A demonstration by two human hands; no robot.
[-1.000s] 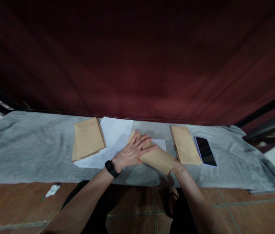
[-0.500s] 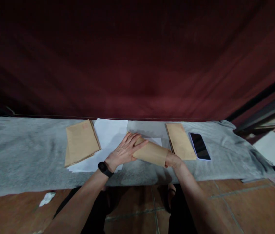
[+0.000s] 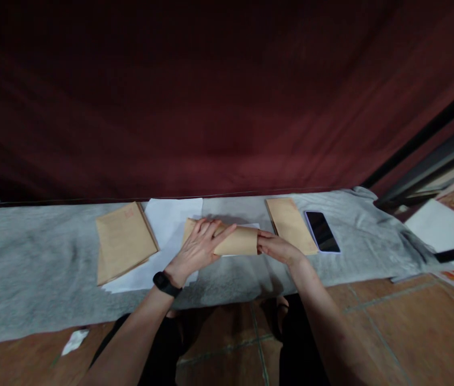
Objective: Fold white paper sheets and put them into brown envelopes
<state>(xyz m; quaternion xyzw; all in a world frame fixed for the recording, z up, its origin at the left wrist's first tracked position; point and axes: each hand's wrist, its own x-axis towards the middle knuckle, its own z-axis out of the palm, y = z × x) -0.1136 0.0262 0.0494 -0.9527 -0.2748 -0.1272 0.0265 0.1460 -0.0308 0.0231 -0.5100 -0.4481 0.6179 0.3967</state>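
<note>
A brown paper envelope (image 3: 238, 241) lies on the grey cloth, bulging at its right-hand mouth. My left hand (image 3: 199, 247), with a black band on its wrist, rests flat across the envelope's left part, thumb and fingers spread. At the mouth is my right hand (image 3: 278, 247), its fingers stretched out and their tips inside the opening, partly hidden. A white sheet's edge shows behind and below the envelope. To the left, white paper sheets (image 3: 174, 217) lie partly under a stack of brown envelopes (image 3: 126, 241).
More brown envelopes (image 3: 291, 225) lie to the right, beside a phone (image 3: 322, 231) with a pale purple edge. Grey cloth (image 3: 50, 257) covers the long surface. A dark red curtain (image 3: 227, 118) hangs behind it. A white scrap (image 3: 74, 342) is on the tiled floor.
My right hand has drawn back out of the envelope, where it was in to the wrist; only its fingertips are inside now. The envelope lies straighter. The view has shifted slightly.
</note>
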